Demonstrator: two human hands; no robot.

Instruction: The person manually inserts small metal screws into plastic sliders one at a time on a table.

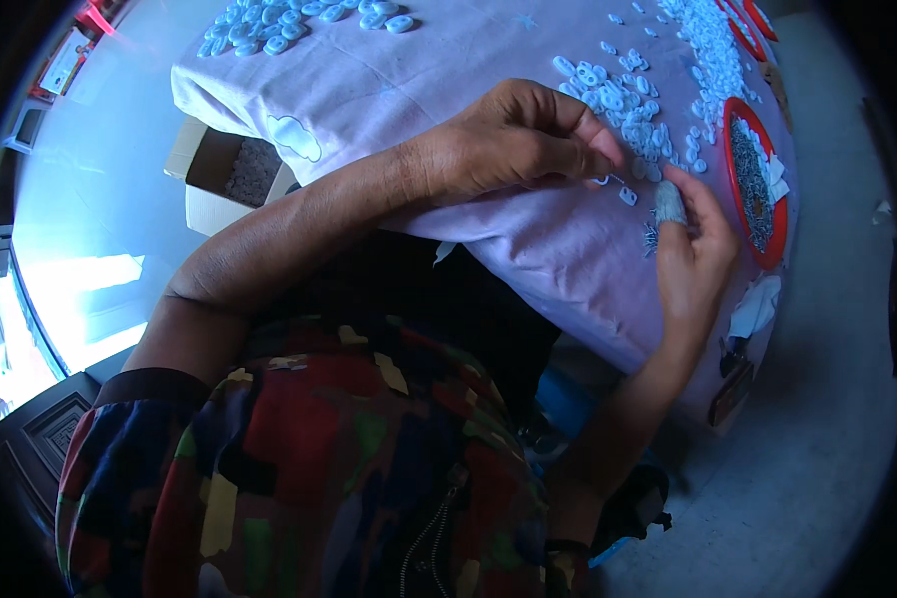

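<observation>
My left hand (533, 140) reaches across the pink cloth, thumb and forefinger pinched on a small white plastic piece (601, 180), mostly covered by the fingertips. A thin glint shows beside it. Just right of that pinch is another small white oval piece with holes (628, 196). My right hand (700, 234), its thumb wrapped in a grey covering, is bent close by with thumb and forefinger near each other; what they hold, if anything, I cannot make out. A little cluster of thin metal pins (651, 239) lies beside the wrapped thumb.
Loose white pieces (618, 100) spread beyond my hands. A red tray (733, 149) of metal pins stands right, with more red trays at the far right. Larger white ovals (259, 25) lie far left. A cardboard box (214, 214) sits beside the table; white tissue (755, 307) lies near its right edge.
</observation>
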